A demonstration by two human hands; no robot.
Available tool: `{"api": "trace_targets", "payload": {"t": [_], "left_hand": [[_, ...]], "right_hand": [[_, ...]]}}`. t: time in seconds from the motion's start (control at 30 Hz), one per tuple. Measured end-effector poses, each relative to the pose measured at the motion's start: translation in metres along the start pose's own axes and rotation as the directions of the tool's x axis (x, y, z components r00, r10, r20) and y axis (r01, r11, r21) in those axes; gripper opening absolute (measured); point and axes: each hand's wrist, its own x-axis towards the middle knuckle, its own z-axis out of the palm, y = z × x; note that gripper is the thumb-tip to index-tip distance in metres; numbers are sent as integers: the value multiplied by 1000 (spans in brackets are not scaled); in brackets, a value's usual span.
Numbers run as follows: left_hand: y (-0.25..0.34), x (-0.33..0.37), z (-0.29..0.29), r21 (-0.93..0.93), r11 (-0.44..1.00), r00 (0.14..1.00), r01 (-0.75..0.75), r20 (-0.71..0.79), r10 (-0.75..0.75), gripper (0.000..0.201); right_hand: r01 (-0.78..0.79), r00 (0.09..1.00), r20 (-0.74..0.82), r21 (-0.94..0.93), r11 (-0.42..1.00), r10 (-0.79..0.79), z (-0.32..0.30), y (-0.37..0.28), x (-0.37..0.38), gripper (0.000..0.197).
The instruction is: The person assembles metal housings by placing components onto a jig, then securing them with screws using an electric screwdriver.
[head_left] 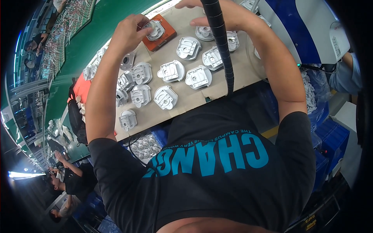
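At the far side of the table, an orange-brown block point(162, 42) carries a white round plastic housing point(156, 30). My left hand point(132, 32) is at the block's left edge, its fingers curled and its thumb pressed on that housing. To the right, my right hand point(227, 16) reaches in with thumb and fingers apart, holding nothing that I can see; a black wrapped pole passes in front of it and its fingertips reach the picture's top edge. Just below its thumb lies another white housing point(203, 33).
Several similar white housings point(171, 71) lie spread over the beige tabletop point(147, 116). The black wrapped pole point(220, 46) crosses the right part. A white and blue machine point(303, 31) stands at right. Below the table edge is a bin of round white parts point(145, 147). Other people work at far left.
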Motion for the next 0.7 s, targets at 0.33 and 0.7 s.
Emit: {"api": "trace_targets", "payload": {"t": [0.33, 0.7], "left_hand": [[-25, -4, 27, -450, 888, 983, 95, -96, -154, 30], [-25, -7, 39, -734, 660, 961, 160, -38, -275, 34]], "right_hand": [[287, 811, -558, 113, 951, -178, -30, -72, 56, 52], [129, 715, -699, 136, 982, 2, -41, -136, 176, 63]]}}
